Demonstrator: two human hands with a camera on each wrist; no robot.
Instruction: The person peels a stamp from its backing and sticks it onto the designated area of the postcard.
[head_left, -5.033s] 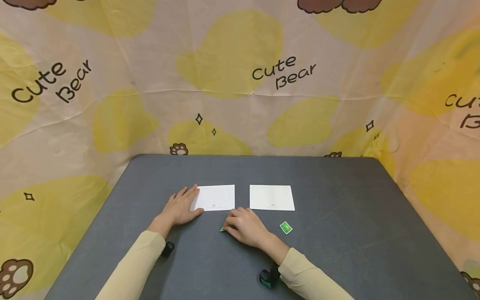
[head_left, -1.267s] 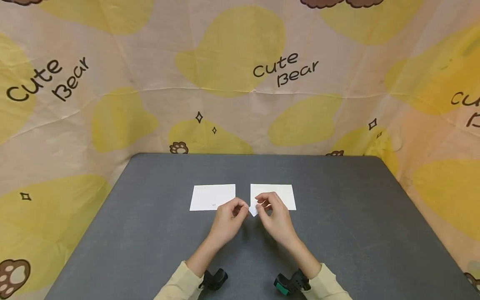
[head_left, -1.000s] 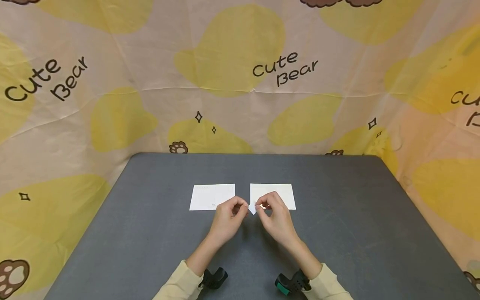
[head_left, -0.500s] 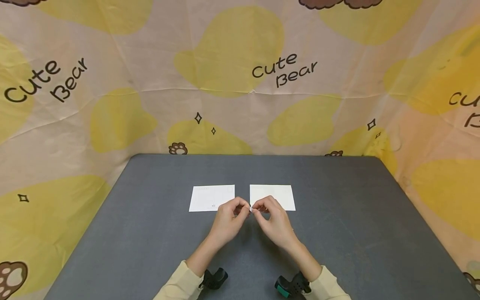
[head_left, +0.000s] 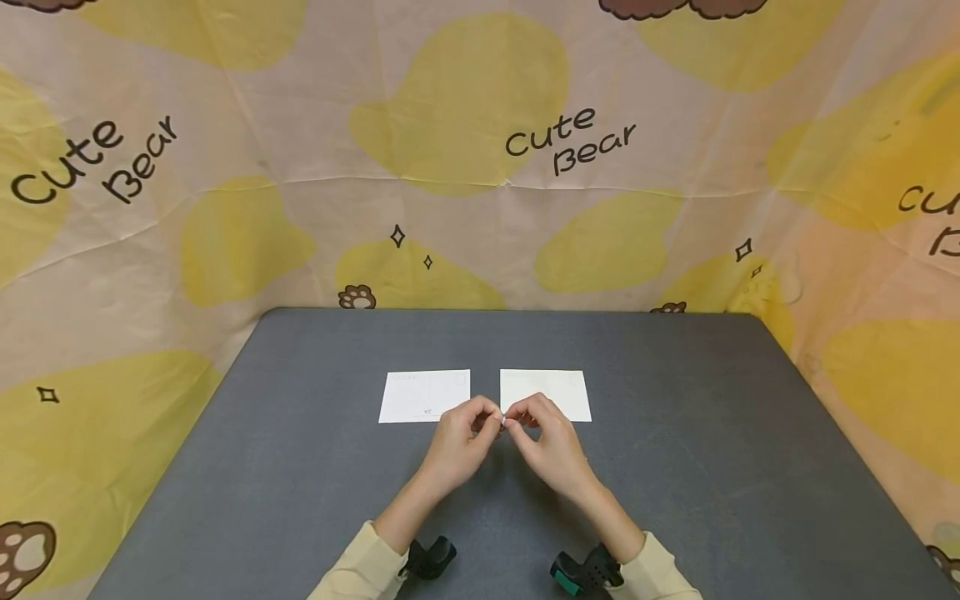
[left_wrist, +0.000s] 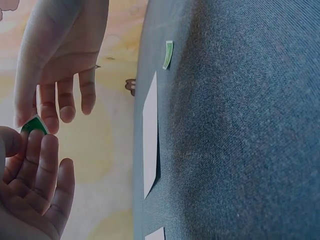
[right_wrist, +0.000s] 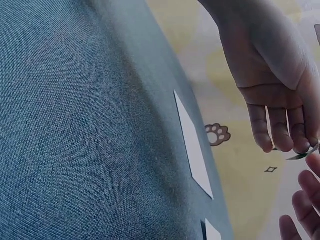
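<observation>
- While the left hand (head_left: 461, 442) holds a green stamp (left_wrist: 39, 125) between thumb and fingers, the right hand (head_left: 551, 442) meets it from the other side, thumb and index fingertip pinched at the stamp's edge; both hands sit near the centre of the head view, the stamp raised over the table (head_left: 337, 500) between them;
- in the left wrist view the held stamp is at the left edge, about mid-height, its green face partly covered by fingers; in the head view only a pale sliver shows between the fingertips;
- a second stamp (left_wrist: 168, 55), slightly curled, lies on the table in the upper middle of the left wrist view, near a card but apart from it;
- two white cards, left card (head_left: 420, 393) and right card (head_left: 547, 382), lie side by side at the centre of the head view, a gap between them; the hands partly cover their lower edges;
- a cloth backdrop (head_left: 457, 108) with yellow patches and "cute Bear" lettering fills the upper half.
</observation>
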